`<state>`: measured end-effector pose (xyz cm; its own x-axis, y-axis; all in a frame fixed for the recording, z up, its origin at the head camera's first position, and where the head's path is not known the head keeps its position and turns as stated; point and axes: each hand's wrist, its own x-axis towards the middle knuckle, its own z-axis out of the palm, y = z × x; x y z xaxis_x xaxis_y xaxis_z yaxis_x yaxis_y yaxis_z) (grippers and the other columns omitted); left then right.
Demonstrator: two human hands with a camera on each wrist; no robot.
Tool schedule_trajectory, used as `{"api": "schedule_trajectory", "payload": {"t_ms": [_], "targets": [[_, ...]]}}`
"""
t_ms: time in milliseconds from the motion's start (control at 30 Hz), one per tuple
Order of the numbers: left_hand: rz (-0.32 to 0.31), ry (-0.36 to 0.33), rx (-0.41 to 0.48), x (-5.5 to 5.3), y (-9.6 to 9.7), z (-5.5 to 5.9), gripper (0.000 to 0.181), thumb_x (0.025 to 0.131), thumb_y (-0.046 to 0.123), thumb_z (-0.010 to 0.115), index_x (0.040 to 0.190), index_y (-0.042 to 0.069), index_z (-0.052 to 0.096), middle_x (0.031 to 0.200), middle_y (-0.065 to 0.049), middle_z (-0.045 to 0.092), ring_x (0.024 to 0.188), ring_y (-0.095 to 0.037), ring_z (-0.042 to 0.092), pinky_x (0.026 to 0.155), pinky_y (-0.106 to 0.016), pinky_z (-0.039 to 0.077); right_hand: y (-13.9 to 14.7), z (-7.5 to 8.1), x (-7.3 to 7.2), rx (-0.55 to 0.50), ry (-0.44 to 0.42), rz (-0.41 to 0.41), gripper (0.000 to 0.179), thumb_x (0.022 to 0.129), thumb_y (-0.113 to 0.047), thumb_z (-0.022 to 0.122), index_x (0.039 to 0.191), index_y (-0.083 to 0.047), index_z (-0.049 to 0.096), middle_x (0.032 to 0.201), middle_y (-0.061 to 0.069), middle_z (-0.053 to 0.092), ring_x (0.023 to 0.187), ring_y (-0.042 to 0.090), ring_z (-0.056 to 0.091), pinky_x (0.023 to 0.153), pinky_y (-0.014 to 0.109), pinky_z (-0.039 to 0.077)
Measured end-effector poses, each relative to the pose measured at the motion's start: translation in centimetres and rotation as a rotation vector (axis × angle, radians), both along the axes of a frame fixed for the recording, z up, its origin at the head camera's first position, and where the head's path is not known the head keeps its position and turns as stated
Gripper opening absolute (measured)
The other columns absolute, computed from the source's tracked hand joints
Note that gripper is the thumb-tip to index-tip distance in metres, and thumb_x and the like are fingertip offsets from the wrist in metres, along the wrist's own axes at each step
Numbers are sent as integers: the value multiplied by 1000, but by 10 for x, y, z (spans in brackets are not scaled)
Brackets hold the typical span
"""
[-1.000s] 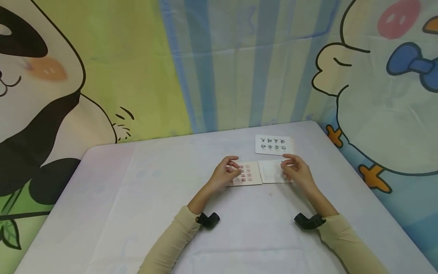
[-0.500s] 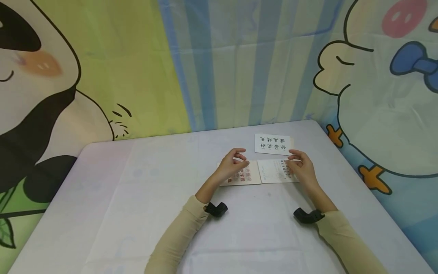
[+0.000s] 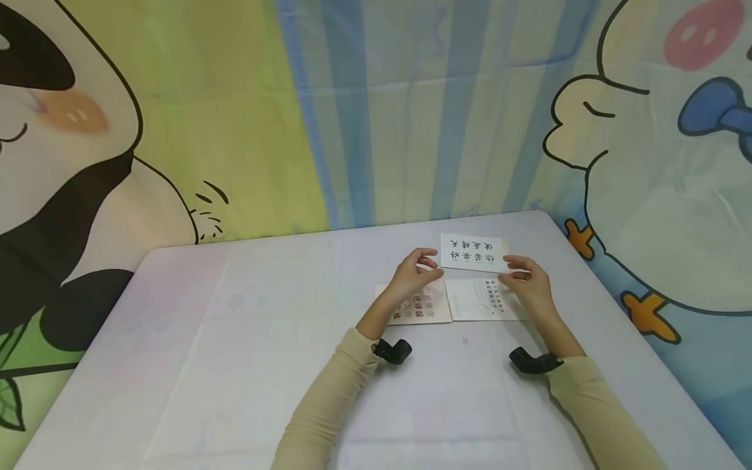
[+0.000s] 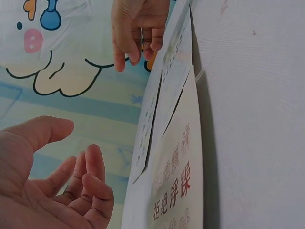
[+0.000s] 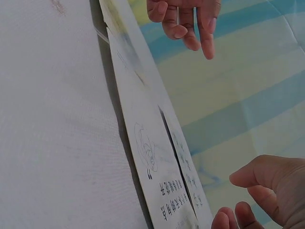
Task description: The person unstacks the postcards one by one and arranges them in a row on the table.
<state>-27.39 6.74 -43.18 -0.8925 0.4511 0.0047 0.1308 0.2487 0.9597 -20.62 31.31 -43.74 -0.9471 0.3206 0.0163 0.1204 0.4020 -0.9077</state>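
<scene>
My left hand (image 3: 416, 274) hovers over a cream card (image 3: 433, 309) printed with red characters and covers part of it. In the left wrist view its fingers bend loosely, with nothing between them and the thumb. My right hand (image 3: 533, 287) hangs above the right end of a white card (image 3: 468, 301). That card bears a line drawing and dark characters, clearer in the right wrist view, and lies side by side with the cream one. This hand's fingers (image 5: 245, 213) are relaxed too and hold nothing. Behind lies another white card (image 3: 474, 253) with two rows of black characters.
The cards lie on a table with a pale cloth (image 3: 282, 339), toward its far right. A curtain (image 3: 399, 111) with a panda and other cartoon figures stands behind the table. Each wrist carries a black camera mount (image 3: 395, 351).
My left hand has moved right and farther from me, uncovering more of the cream card. My right hand has shifted slightly right and away, showing more of the white card's print. The cards stay on the table.
</scene>
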Motion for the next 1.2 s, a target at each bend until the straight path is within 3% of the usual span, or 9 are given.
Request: {"api": "schedule_trajectory", "payload": {"t_ms": [267, 533, 733, 1033, 1200], "targets": [[-22, 19, -38, -8, 13, -13, 52, 89, 13, 70, 137, 6, 50, 112, -9, 59, 92, -17, 56, 74, -24, 48, 7, -5, -7, 5, -47, -3, 48, 92, -9, 63, 137, -2, 49, 130, 21, 49, 101, 18, 48, 73, 11, 42], [14, 67, -84, -19, 29, -28, 51, 85, 6, 73, 132, 2, 53, 109, -9, 59, 91, -16, 59, 77, -22, 49, 11, -13, -13, 46, -63, -35, 50, 91, -6, 62, 138, 0, 48, 126, 22, 50, 100, 21, 48, 68, 11, 43], [65, 93, -154, -21, 32, -36, 50, 86, 9, 72, 132, 3, 55, 112, -9, 59, 95, -17, 61, 79, -21, 50, 12, -18, -19, 85, -50, -34, 57, 91, -2, 61, 144, 2, 41, 126, 24, 50, 99, 22, 50, 67, 11, 41], [130, 108, -225, -19, 31, -40, 54, 87, 15, 69, 137, 4, 53, 129, -13, 52, 84, -12, 58, 75, -21, 45, 13, -24, -22, 159, -82, 1, 48, 93, -6, 58, 138, 6, 48, 129, 26, 51, 104, 29, 49, 83, 28, 38], [121, 147, -285, -21, 35, -40, 51, 90, 22, 66, 135, 2, 56, 138, -13, 48, 100, -18, 57, 87, -27, 45, 14, -24, -22, 201, -76, -14, 44, 93, -6, 56, 133, 11, 52, 114, 26, 57, 98, 28, 50, 78, 27, 39]]}}
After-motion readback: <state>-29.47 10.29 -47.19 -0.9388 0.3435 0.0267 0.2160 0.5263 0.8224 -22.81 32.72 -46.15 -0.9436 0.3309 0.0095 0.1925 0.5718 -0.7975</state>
